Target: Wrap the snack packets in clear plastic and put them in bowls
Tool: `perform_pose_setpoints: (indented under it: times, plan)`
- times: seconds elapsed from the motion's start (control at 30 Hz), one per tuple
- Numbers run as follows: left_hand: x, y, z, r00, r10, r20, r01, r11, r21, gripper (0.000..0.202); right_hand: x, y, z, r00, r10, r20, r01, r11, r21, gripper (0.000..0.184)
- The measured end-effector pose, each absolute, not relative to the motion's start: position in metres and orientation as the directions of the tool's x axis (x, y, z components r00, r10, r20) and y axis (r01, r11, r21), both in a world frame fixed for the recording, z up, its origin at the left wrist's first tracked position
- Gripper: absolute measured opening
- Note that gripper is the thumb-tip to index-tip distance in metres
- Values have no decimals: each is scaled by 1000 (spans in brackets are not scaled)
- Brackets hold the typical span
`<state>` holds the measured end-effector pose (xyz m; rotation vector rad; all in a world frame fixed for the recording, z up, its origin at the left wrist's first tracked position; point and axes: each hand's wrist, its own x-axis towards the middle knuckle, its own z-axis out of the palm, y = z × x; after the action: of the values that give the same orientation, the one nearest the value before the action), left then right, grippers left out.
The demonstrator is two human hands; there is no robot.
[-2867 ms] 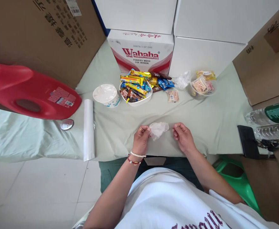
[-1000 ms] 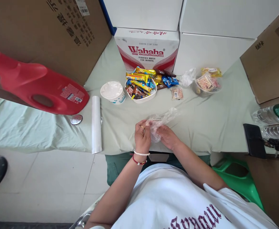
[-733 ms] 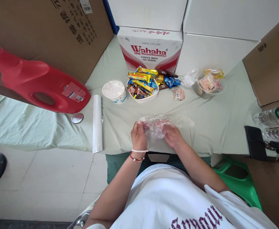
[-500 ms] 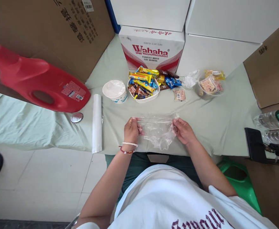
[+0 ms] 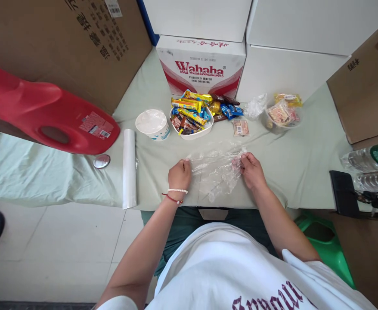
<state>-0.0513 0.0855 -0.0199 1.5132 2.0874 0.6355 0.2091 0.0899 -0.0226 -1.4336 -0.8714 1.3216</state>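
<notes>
A crumpled sheet of clear plastic wrap (image 5: 215,174) is stretched between my hands, low over the cloth-covered table. My left hand (image 5: 180,174) pinches its left end between thumb and fingers. At the opposite end, my right hand (image 5: 252,170) has its fingers closed on the upper right corner. To the left lies a roll of plastic wrap (image 5: 129,170). Beyond my hands stand a round paper tub (image 5: 156,134) with wrap over its top, a white dish (image 5: 197,135) heaped with wrapped snack bars, and a clear plastic bowl (image 5: 282,127) holding packaged snacks.
A red detergent jug (image 5: 56,116) lies at the left by a small round badge (image 5: 101,161). A Wahaha carton (image 5: 202,71) and white boxes back the table. Water bottles (image 5: 373,157) and a black phone-like object (image 5: 342,193) are at the right. Crumpled plastic (image 5: 255,106) sits behind the snacks.
The wrap has spread and tilted, its right end now higher. My right hand has moved slightly up and right. The whole view has shifted a little.
</notes>
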Motion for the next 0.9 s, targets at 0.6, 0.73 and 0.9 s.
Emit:
perform_pose_setpoints:
  times: [0.6,0.73,0.9]
  plan:
    - [-28,63,-40,330,865,378,861,-440,255,26,223,91,-30,168,984,-53,636,-149,-757,28]
    - [-41,84,-36,182,957,228,932,-241,269,36,241,82,-27,197,975,-107,548,-200,-812,30]
    - [-51,98,-40,144,979,148,912,-189,363,43,276,64,-24,270,943,-195,523,-314,-792,33]
